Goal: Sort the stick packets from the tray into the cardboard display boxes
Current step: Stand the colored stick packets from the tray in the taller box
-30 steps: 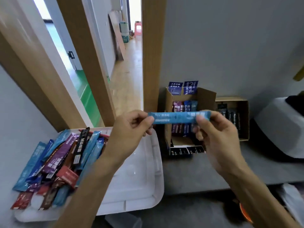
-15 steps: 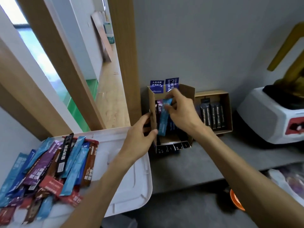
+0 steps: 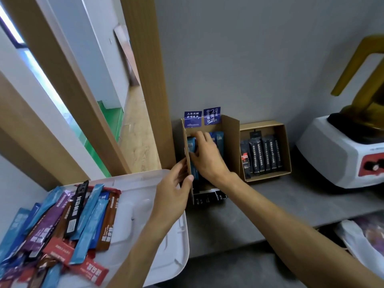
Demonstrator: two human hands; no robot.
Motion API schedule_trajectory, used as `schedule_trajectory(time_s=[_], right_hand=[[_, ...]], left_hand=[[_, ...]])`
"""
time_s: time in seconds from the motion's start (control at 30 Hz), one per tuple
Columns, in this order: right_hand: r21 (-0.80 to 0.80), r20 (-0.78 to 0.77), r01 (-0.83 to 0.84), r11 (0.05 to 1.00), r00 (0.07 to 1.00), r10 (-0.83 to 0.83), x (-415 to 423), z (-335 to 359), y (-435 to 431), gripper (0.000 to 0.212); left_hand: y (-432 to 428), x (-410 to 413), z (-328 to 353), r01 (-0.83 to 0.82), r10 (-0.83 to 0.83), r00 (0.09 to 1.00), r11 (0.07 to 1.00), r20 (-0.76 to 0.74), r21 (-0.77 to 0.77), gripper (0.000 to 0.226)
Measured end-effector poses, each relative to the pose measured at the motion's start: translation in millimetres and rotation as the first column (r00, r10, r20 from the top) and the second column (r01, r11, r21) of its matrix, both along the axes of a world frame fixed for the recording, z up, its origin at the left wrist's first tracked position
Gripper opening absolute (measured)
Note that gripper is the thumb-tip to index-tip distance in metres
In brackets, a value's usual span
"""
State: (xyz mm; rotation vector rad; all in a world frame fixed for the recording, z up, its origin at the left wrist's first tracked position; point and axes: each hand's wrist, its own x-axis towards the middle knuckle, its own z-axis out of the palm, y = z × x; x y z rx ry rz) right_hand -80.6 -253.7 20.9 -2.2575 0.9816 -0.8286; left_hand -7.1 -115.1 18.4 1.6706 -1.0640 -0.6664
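Observation:
A white plastic tray (image 3: 164,223) at lower left holds several stick packets (image 3: 68,223) in blue, purple, brown, red and black. Against the wall stands a cardboard display box (image 3: 229,132) with blue packets upright inside. My right hand (image 3: 207,156) reaches into it and presses a blue stick packet (image 3: 191,145) against the box's left side. My left hand (image 3: 175,190) grips the left wall of this box, thumb on its front edge. A second cardboard display box (image 3: 284,146) to the right holds several black packets (image 3: 260,156).
A white and red blender base (image 3: 340,154) with a yellowish jar stands at the far right on the grey counter (image 3: 270,202). A wooden door frame (image 3: 145,80) rises left of the boxes. A plastic bag (image 3: 361,240) lies below the counter edge at lower right.
The blue packet went from being held level between both hands, into the left box in my right hand. My left hand let go of it and took hold of the box's left wall.

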Motion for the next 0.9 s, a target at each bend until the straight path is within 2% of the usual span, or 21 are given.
schedule_trajectory(time_s=[0.2,0.47,0.7,0.8,0.9], right_hand=[[-0.024,-0.023,0.014,1.000,1.000,-0.015,0.4,-11.2,1.0,0.037],[-0.063,-0.060,-0.004,0.998,0.998,0.000,3.5,-17.6,-1.6,0.037],[-0.016,-0.030,0.004,1.000,1.000,-0.004,-1.8,-7.4,6.4,0.028],[-0.034,0.010,0.031,0.999,0.999,-0.031,-8.9,4.6,13.9,0.025],[-0.044,0.116,0.047,0.998,0.992,-0.042,-16.6,20.7,27.3,0.019]], left_hand=[[-1.0,-0.2,-1.5,-0.007,0.007,1.000,1.000,0.002,0.005,0.047],[-0.6,0.3,-1.8,-0.008,0.008,1.000,1.000,-0.005,0.011,0.047],[1.2,-2.0,-1.2,-0.040,0.040,0.999,0.999,0.004,0.005,0.046],[14.7,5.9,0.5,-0.092,0.092,0.994,0.996,0.059,-0.002,0.044],[38.9,26.7,2.2,-0.204,0.200,0.964,0.979,0.175,0.008,0.029]])
